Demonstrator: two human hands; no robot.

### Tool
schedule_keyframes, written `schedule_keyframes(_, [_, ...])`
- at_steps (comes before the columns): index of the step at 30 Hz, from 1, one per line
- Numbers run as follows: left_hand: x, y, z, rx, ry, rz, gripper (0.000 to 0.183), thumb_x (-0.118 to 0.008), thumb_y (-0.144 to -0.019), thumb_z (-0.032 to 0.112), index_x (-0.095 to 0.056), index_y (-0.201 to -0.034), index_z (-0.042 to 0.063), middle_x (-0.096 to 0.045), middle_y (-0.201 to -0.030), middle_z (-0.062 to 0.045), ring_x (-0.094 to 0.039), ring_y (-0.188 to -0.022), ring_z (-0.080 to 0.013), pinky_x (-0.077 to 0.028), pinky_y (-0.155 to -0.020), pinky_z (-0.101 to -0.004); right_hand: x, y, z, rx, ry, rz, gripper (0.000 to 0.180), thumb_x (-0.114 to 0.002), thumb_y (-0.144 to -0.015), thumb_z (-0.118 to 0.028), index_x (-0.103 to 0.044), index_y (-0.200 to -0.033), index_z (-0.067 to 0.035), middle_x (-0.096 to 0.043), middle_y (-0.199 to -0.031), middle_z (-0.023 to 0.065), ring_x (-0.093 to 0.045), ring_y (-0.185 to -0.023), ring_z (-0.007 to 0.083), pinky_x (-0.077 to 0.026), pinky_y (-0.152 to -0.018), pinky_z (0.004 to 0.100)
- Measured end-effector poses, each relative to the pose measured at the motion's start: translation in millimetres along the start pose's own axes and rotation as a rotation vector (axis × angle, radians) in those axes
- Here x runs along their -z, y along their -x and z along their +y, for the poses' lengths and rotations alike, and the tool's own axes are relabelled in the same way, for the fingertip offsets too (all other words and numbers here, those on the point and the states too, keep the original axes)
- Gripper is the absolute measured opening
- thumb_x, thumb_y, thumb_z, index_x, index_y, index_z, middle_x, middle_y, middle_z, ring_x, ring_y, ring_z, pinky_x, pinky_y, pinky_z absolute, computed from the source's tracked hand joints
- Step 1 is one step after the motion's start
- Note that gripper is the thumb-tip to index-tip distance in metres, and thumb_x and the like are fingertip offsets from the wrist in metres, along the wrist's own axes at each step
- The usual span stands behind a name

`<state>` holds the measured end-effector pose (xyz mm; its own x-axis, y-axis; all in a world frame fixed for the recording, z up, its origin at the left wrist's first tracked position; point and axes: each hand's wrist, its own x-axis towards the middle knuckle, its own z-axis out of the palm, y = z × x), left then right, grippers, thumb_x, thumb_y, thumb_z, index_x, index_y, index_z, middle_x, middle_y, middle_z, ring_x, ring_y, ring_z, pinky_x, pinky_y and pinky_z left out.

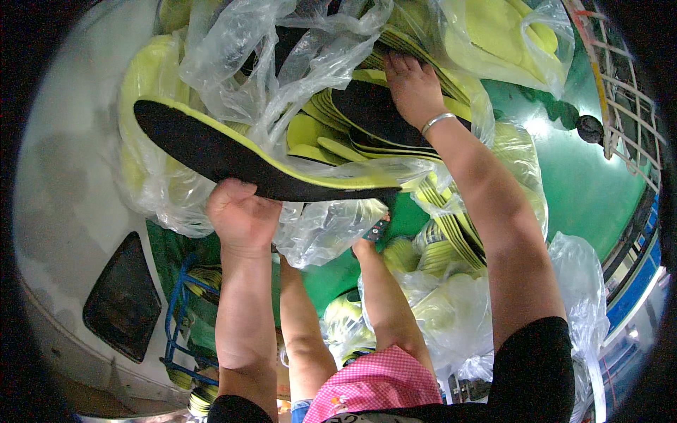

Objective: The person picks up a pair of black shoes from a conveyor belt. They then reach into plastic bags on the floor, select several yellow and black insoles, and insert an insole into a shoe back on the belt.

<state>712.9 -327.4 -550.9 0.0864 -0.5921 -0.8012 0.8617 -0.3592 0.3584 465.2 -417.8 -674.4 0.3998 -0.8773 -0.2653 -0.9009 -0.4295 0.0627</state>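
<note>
A shoe insole [254, 153], with a black face and a yellow-green edge, is gripped near its middle in my left hand [240, 214]. It is tilted, its broad end up at the left. My right hand [415, 90] reaches into an open clear plastic bag [312, 79] and lies against stacked insoles; its fingertips are partly hidden, so a grip cannot be made out. Below that hand lies a black-faced insole [370, 108] on nested yellow-green ones [317, 124]. A bracelet circles my right wrist.
More bagged yellow-green insoles stand left [153, 111], at top right [497, 37] and around my legs [444, 301]. A blue metal frame [177, 312] is at lower left, a white wire rack [629, 100] at the right. The floor [576, 185] is green.
</note>
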Motion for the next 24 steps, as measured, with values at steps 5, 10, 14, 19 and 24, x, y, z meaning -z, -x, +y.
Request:
schedule_keyframes(5, [-4,-1,5,0.059,-0.001,-0.057,0.043,-0.045,-0.053,0.004,-0.056,-0.094,0.006,-0.058,-0.094,-0.007,-0.053,-0.093,-0.0255,-0.038,-0.088,-0.0424,8,-17,-7,-0.123,-0.142,-0.271,0.024,-0.043,-0.078,-0.011,-0.051,-0.100,-0.007,-0.056,-0.099,0.0113,-0.056,-0.086,0.0262,-0.047,-0.066,0.0382])
schedule_keyframes(10, [-7,-4,9,0.042,-0.054,-0.007,0.042,-0.045,-0.053,0.004,-0.056,-0.094,0.005,-0.058,-0.094,-0.007,-0.053,-0.091,-0.0258,-0.039,-0.086,-0.0427,-12,-31,8,-0.161,-0.235,-0.270,0.019,-0.048,-0.077,-0.014,-0.055,-0.094,-0.009,-0.061,-0.083,0.0145,-0.059,-0.076,0.0305,-0.049,-0.063,0.0393])
schedule_keyframes(14, [-8,-6,10,0.052,-0.036,-0.062,0.041,-0.045,-0.054,0.005,-0.057,-0.093,0.005,-0.058,-0.095,-0.008,-0.053,-0.092,-0.0265,-0.039,-0.086,-0.0425,-15,-36,15,-0.202,-0.265,-0.242,0.020,-0.048,-0.076,-0.016,-0.056,-0.095,-0.011,-0.060,-0.085,0.0140,-0.058,-0.080,0.0308,-0.048,-0.066,0.0392])
schedule_keyframes(19, [-3,-7,13,0.069,-0.045,-0.083,0.040,-0.045,-0.054,0.005,-0.057,-0.093,0.005,-0.058,-0.095,-0.008,-0.053,-0.091,-0.0272,-0.039,-0.086,-0.0423,6,-22,25,-0.286,-0.397,-0.150,0.024,-0.046,-0.077,-0.015,-0.058,-0.098,-0.014,-0.060,-0.088,0.0135,-0.056,-0.085,0.0303,-0.046,-0.070,0.0401])
schedule_keyframes(24, [-1,-10,12,0.098,-0.030,-0.114,0.040,-0.045,-0.054,0.004,-0.057,-0.092,0.004,-0.059,-0.095,-0.008,-0.054,-0.091,-0.0271,-0.039,-0.086,-0.0429,11,-19,31,-0.338,-0.436,-0.282,0.027,-0.047,-0.079,-0.017,-0.053,-0.105,-0.013,-0.057,-0.097,0.0137,-0.054,-0.088,0.0312,-0.045,-0.072,0.0389])
